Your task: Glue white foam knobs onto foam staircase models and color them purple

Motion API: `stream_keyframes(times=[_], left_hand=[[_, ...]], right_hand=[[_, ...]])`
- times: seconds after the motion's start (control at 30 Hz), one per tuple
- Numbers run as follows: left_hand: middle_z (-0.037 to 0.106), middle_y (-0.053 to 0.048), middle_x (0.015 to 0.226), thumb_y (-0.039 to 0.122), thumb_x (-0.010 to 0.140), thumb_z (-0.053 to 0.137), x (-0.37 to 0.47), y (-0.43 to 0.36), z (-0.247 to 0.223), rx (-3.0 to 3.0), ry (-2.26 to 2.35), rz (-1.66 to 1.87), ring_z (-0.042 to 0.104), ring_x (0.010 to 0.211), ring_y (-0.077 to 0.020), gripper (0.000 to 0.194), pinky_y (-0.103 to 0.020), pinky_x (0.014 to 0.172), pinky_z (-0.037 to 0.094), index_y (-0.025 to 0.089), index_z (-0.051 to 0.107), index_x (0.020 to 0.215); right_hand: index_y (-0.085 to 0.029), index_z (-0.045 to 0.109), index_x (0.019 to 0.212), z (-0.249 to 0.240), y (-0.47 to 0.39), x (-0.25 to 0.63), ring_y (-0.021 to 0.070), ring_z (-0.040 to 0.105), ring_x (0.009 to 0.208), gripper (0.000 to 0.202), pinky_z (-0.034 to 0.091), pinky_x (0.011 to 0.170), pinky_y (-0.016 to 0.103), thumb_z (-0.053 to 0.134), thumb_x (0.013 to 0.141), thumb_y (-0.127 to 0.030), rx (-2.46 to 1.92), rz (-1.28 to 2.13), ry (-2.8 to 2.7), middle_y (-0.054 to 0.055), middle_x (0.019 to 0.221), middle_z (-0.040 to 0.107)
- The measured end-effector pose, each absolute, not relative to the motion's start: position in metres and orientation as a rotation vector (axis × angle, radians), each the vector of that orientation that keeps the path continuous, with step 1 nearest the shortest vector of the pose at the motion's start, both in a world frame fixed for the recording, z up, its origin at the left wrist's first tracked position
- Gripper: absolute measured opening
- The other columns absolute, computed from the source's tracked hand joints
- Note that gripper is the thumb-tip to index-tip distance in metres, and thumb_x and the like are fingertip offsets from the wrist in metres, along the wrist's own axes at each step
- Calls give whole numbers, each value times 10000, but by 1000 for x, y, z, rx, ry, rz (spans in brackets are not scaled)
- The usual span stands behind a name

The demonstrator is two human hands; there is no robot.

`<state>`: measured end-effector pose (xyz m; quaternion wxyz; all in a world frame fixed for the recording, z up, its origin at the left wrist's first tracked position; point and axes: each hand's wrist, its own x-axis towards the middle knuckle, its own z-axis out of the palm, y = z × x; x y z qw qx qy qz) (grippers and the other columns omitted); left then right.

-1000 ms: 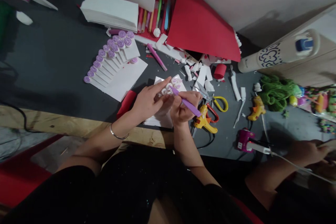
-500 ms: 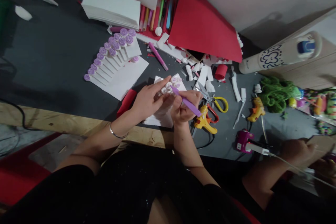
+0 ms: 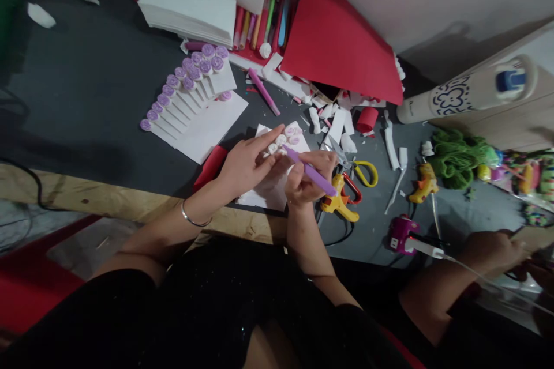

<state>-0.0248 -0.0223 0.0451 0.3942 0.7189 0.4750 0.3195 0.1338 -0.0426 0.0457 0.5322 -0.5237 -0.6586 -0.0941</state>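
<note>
My right hand [image 3: 311, 176] is closed around a purple marker [image 3: 319, 180], its tip at small white rolled paper roses [image 3: 277, 144] on a white sheet [image 3: 264, 193]. My left hand [image 3: 246, 164] lies with fingers stretched beside the roses, steadying or touching them; whether it grips one is hidden. Some roses [image 3: 294, 135] near the sheet's top are tinted pale purple. Up to the left, purple-topped roses on white strips [image 3: 182, 92] stand fanned out on another white sheet [image 3: 201, 141].
Scissors [image 3: 366, 173] and a yellow glue gun [image 3: 340, 204] lie right of my right hand. Behind are paper scraps [image 3: 337, 121], a pink marker [image 3: 264, 92] and a red sheet [image 3: 341, 40]. A bottle [image 3: 467, 92] and another person's hand [image 3: 493, 251] are at the right.
My right hand and the purple marker have shifted slightly to the right and down. The other person's hand at the right has also moved a little. The view has shifted slightly.
</note>
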Motion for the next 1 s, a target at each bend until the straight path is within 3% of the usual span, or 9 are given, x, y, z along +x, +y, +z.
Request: stream_keyframes(times=[0.17, 0.33, 0.5, 0.63, 1.0], left_hand=[[672, -63, 1505, 258, 996, 571, -24, -22, 43, 1827, 1175, 853, 751, 1100, -202, 577, -402, 1067, 568, 288, 522, 1570], [717, -65, 1443, 284, 984, 596, -24, -22, 42, 1814, 1185, 839, 737, 854, -159, 594, -379, 989, 590, 275, 517, 1573], [681, -64, 1493, 240, 986, 560, -25, -22, 42, 1824, 1169, 838, 742, 1128, -205, 588, -387, 1057, 569, 276, 519, 1572], [694, -70, 1475, 229, 972, 580, -24, -23, 41, 1818, 1185, 826, 752, 1094, -207, 607, -387, 1025, 584, 275, 517, 1574], [669, -61, 1509, 206, 966, 597, -23, -23, 43, 1797, 1196, 814, 702, 1276, -222, 595, -401, 1104, 564, 272, 537, 1554]], right_hand=[[-273, 597, 982, 45, -42, 134, 179, 643, 720, 44, 466, 806, 396, 553, 984, -274, -1237, -187, -1596, -25, 787, 657], [-280, 594, 986, 45, -41, 134, 185, 645, 715, 54, 481, 779, 402, 542, 992, -269, -1231, -188, -1543, -17, 795, 649], [-258, 607, 994, 45, -41, 133, 179, 665, 737, 64, 490, 796, 398, 556, 963, -237, -1275, -208, -1612, -18, 813, 669], [-273, 601, 974, 45, -43, 133, 186, 639, 723, 48, 468, 804, 403, 563, 962, -245, -1234, -157, -1564, -22, 787, 661], [-274, 597, 957, 47, -44, 133, 180, 624, 726, 74, 462, 808, 391, 552, 938, -220, -1230, -135, -1574, -34, 777, 647]])
